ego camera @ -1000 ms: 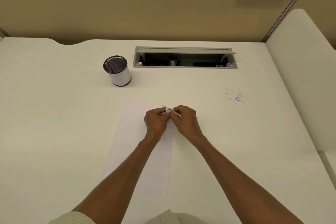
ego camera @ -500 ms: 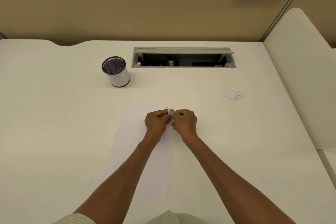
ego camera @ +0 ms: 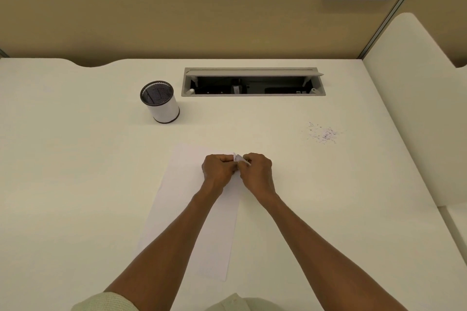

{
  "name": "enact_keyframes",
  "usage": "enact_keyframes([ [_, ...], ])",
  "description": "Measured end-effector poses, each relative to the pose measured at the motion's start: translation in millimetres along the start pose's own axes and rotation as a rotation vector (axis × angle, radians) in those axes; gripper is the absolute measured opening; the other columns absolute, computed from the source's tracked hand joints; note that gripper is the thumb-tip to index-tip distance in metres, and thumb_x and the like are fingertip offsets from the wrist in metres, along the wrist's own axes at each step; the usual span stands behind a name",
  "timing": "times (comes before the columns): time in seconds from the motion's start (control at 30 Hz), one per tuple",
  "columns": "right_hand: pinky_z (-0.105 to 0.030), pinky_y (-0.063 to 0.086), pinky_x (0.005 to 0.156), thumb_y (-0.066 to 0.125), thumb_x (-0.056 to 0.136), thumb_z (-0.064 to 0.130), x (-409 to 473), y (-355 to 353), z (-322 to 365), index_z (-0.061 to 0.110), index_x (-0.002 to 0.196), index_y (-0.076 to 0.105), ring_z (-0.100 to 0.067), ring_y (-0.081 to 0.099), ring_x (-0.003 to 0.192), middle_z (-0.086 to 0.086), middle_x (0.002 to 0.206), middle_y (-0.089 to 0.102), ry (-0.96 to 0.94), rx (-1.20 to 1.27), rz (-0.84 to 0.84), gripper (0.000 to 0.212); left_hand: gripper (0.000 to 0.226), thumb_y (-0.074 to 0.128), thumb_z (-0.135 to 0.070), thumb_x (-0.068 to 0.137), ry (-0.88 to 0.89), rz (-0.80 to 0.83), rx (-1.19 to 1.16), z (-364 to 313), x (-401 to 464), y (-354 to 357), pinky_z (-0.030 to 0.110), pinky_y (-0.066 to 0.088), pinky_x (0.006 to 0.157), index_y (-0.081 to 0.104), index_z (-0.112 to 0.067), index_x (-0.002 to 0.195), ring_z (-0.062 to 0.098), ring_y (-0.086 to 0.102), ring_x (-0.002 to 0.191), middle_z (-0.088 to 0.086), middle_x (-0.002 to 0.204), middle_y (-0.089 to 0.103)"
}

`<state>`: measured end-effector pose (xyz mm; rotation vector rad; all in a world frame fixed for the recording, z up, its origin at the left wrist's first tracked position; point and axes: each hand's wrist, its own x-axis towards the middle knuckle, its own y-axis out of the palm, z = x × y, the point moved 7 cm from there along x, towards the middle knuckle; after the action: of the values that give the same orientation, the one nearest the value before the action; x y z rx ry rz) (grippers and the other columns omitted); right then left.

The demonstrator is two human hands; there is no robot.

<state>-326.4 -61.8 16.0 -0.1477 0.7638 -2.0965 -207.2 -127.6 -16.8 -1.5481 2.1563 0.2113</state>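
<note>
A white sheet of paper point(ego camera: 192, 222) lies flat on the cream desk point(ego camera: 75, 171) in front of me. Both hands meet above its far right corner. My left hand point(ego camera: 218, 169) and my right hand point(ego camera: 257, 171) have their fingers curled and together pinch a small white object point(ego camera: 238, 158) between them. Only the tip of the object shows, so I cannot tell what it is.
A white pen cup with a black mesh lining point(ego camera: 161, 103) stands at the back left. An open grey cable tray point(ego camera: 252, 82) is sunk into the desk behind it. Purple-grey shavings point(ego camera: 323, 132) are scattered at the right. A cream side partition point(ego camera: 409, 108) bounds the right side.
Both hands keep hold of the small white object at the same spot, with only slight finger movement. The view has shifted a little.
</note>
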Motion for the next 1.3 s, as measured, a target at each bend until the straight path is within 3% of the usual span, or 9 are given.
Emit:
enact_keyframes([
  [0.1,-0.028,0.051,0.051,0.071,0.085,0.029,1.0,-1.9,-13.5,-0.005,0.070,0.068,-0.018,0.058,0.047,-0.018,0.063,0.067,0.287,0.286,0.034,0.037,0.011,0.081,-0.006,0.079,-0.044,-0.007,0.021,2.2,3.7,-0.3,0.035,0.063,0.081,0.082,-0.012,0.088,0.022,0.076,0.080,0.007,0.084,0.079],
  [0.27,-0.025,0.049,0.047,0.069,0.081,0.003,-1.3,3.2,-28.5,-0.011,0.080,0.068,-0.022,0.056,0.049,-0.018,0.067,0.064,0.568,0.578,0.042,0.014,0.018,0.077,0.002,0.081,-0.082,0.013,0.031,4.5,6.9,0.9,0.028,0.062,0.074,0.079,-0.002,0.099,0.019,0.073,0.070,0.016,0.092,0.078],
  [0.4,-0.024,0.051,0.045,0.066,0.080,-0.004,-2.8,9.0,-34.8,-0.016,0.091,0.067,-0.020,0.058,0.046,-0.018,0.068,0.064,0.703,0.711,0.024,0.015,0.017,0.075,0.002,0.082,-0.097,0.008,0.031,4.8,7.7,0.5,0.019,0.059,0.062,0.078,-0.001,0.099,0.009,0.071,0.058,0.014,0.085,0.076],
  [0.5,-0.022,0.051,0.044,0.064,0.081,-0.006,-4.4,11.2,-34.9,-0.015,0.092,0.066,-0.017,0.059,0.043,-0.019,0.072,0.065,0.771,0.791,0.018,0.014,0.014,0.075,0.000,0.083,-0.108,-0.002,0.027,4.2,8.0,-0.8,0.021,0.060,0.064,0.078,-0.002,0.097,0.010,0.071,0.059,0.012,0.082,0.076],
  [0.7,-0.019,0.050,0.039,0.055,0.086,-0.013,-9.2,13.4,-30.7,-0.006,0.079,0.059,-0.020,0.054,0.052,-0.019,0.076,0.061,0.850,0.985,0.054,0.010,0.012,0.075,-0.002,0.084,-0.136,0.007,0.014,4.9,9.5,-2.6,0.027,0.063,0.073,0.078,-0.001,0.096,0.020,0.073,0.070,0.016,0.084,0.077],
  [0.93,-0.019,0.051,0.040,0.055,0.086,-0.014,-12.7,19.2,-34.1,-0.007,0.079,0.060,-0.021,0.057,0.063,-0.019,0.079,0.059,0.892,1.122,0.073,0.011,0.008,0.076,-0.009,0.086,-0.149,-0.026,0.020,7.6,8.1,-3.4,0.038,0.062,0.085,0.078,-0.006,0.092,0.024,0.073,0.075,0.012,0.083,0.076],
  [1.03,-0.020,0.051,0.040,0.057,0.086,-0.013,-15.7,20.6,-35.9,-0.011,0.094,0.062,-0.022,0.060,0.065,-0.020,0.088,0.062,0.891,1.158,0.030,0.010,0.010,0.076,-0.010,0.086,-0.153,-0.046,0.008,8.3,7.2,-4.1,0.037,0.062,0.085,0.074,-0.014,0.078,0.022,0.072,0.073,0.007,0.077,0.074],
  [1.13,-0.022,0.052,0.043,0.065,0.085,-0.007,-16.1,16.6,-39.5,-0.012,0.104,0.063,-0.022,0.062,0.062,-0.021,0.098,0.065,0.858,1.123,-0.041,0.020,0.004,0.076,-0.012,0.088,-0.171,-0.028,-0.021,9.4,6.5,-5.1,0.031,0.061,0.081,0.075,-0.009,0.089,0.018,0.070,0.071,0.006,0.078,0.073],
  [1.3,-0.029,0.052,0.056,0.064,0.091,0.007,-12.2,7.6,-33.3,0.006,0.107,0.065,-0.020,0.065,0.068,-0.012,0.089,0.071,0.706,1.048,0.128,0.016,0.009,0.074,-0.014,0.090,-0.221,0.043,-0.141,10.9,5.8,-5.2,0.034,0.061,0.084,0.075,-0.007,0.095,0.021,0.070,0.079,0.013,0.085,0.073],
])
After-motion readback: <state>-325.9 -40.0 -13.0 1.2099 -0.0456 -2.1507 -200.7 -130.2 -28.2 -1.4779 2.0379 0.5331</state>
